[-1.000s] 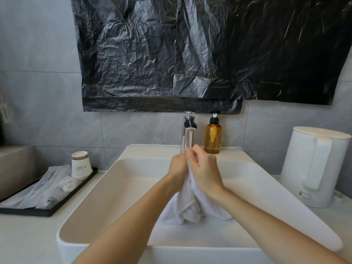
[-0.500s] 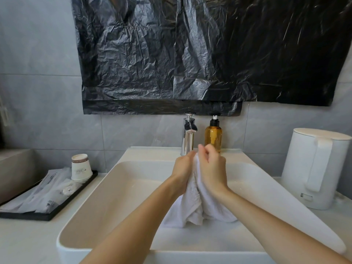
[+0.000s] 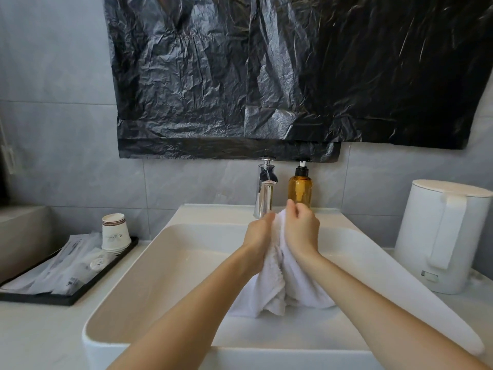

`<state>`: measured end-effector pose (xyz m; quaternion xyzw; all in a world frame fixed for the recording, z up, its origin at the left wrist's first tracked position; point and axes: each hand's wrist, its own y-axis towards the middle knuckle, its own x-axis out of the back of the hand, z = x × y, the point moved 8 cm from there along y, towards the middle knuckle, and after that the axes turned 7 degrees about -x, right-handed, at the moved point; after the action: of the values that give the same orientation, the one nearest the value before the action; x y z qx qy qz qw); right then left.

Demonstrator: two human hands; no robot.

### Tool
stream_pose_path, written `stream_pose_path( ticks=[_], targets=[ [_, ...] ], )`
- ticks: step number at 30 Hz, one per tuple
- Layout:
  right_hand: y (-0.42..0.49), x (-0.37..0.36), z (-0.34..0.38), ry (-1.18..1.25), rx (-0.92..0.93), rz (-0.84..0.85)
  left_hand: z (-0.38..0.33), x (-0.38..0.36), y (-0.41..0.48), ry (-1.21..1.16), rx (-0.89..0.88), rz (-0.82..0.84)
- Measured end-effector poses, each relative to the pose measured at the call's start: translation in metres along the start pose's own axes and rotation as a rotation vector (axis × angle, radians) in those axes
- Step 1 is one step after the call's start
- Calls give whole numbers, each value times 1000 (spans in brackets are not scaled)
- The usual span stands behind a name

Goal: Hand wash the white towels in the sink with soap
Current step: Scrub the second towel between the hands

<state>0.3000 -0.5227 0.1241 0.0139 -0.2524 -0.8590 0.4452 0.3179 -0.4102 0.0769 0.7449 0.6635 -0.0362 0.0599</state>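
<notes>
Towel point(image 3: 282, 287) hangs vertical between both hands, just before tap point(image 3: 264, 193); left hand point(image 3: 260, 236) and right hand point(image 3: 302, 231) fingers clench its top, equally near.

Crinkled black plastic sheeting point(image 3: 266, 76) hangs on the grey tiled wall point(image 3: 53, 129). On the bench point(image 3: 34, 337) at left lies a black tray point(image 3: 80, 292) holding stacked paper cups point(image 3: 115, 233) and clear-wrapped packets point(image 3: 66, 265) — at far right stands a white electric kettle point(image 3: 437, 236).
</notes>
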Motion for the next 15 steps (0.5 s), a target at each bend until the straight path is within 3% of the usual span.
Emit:
stream_pose_path(
  ticks=[4, 8, 9, 13, 15],
  targets=[
    [-31, -15, 10, -10, 228, 187, -2, 6, 6, 47, -45, -47],
    [5, -3, -13, 13, -72, 55, -4, -4, 0, 13, -32, 43],
    [4, -2, -14, 22, -75, 45, -5, -6, -1, 1, -40, 44],
    [-29, -19, 7, -7, 205, 227, -7, 10, 7, 48, -83, -78],
    [-11, -15, 2, 15, 103, 175, -7, 6, 5, 55, -72, -52]
  ],
)
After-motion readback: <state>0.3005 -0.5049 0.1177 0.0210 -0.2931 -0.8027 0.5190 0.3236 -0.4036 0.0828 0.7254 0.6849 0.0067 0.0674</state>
